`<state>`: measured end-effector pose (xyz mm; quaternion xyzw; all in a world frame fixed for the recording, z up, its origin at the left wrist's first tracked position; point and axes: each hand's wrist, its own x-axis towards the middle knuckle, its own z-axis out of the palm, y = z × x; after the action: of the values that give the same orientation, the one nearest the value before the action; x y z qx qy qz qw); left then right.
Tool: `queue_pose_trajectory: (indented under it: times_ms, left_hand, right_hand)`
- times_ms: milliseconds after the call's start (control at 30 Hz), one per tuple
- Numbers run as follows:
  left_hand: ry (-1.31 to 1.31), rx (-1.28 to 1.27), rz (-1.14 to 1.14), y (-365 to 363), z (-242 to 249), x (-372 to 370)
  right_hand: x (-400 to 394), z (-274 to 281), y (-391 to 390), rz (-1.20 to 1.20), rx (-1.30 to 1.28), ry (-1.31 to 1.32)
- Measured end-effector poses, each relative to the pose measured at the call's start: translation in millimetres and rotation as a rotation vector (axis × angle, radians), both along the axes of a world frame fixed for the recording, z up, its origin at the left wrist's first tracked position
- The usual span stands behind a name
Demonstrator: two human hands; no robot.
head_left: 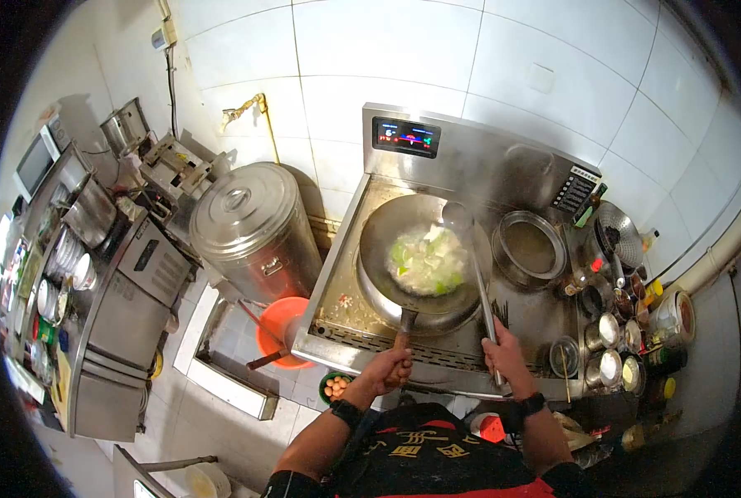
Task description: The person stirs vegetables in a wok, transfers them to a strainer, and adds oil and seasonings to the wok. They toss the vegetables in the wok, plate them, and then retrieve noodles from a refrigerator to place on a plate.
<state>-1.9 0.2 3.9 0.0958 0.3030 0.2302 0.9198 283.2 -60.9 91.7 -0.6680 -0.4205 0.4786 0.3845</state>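
My left hand [387, 371] is wrapped round the wooden handle of a wok [376, 235] on the stove. Pale and green chopped vegetables [427, 264] lie in cloudy, bubbling liquid in the wok. My right hand [507, 358] grips the long metal handle of a ladle [481, 286]. The ladle's bowl is at the wok's far right rim, above the food. Just right of the wok, a round metal pan [530, 278] sits on the steel stove top [341, 286].
Jars and seasoning bowls [609, 365] crowd the right side, beside a perforated strainer [624, 228]. On the left stand a large lidded steel pot [246, 207] and an orange bucket [273, 328]. A basket of eggs [336, 387] is near my left forearm. A lit display [406, 137] faces me.
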Motion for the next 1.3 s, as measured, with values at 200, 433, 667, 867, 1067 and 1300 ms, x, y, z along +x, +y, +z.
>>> queue_pose_trajectory:
  times_ms: [200,433,667,867,1067,1300]
  left_hand:
    - [0.003,0.025,0.005,-1,-1,1]
    - [0.027,0.039,0.029,-8,9,9]
    - [0.103,0.028,0.049,-8,23,7]
    - [-0.027,-0.001,-0.02,-2,-2,0]
    - [0.062,0.0,0.008,-4,16,-1]
    - [0.045,-0.006,0.01,-3,15,-4]
  right_hand:
    - [-16,-59,3,0.074,0.035,-0.424]
    - [-53,-31,-22,-0.117,-0.327,1.208]
    - [-46,37,-51,-0.146,-0.252,1.131]
    - [-26,47,-63,-0.029,-0.197,0.629]
    - [-9,36,-67,0.085,-0.095,0.057]
    - [-23,22,-78,0.239,0.13,-0.891]
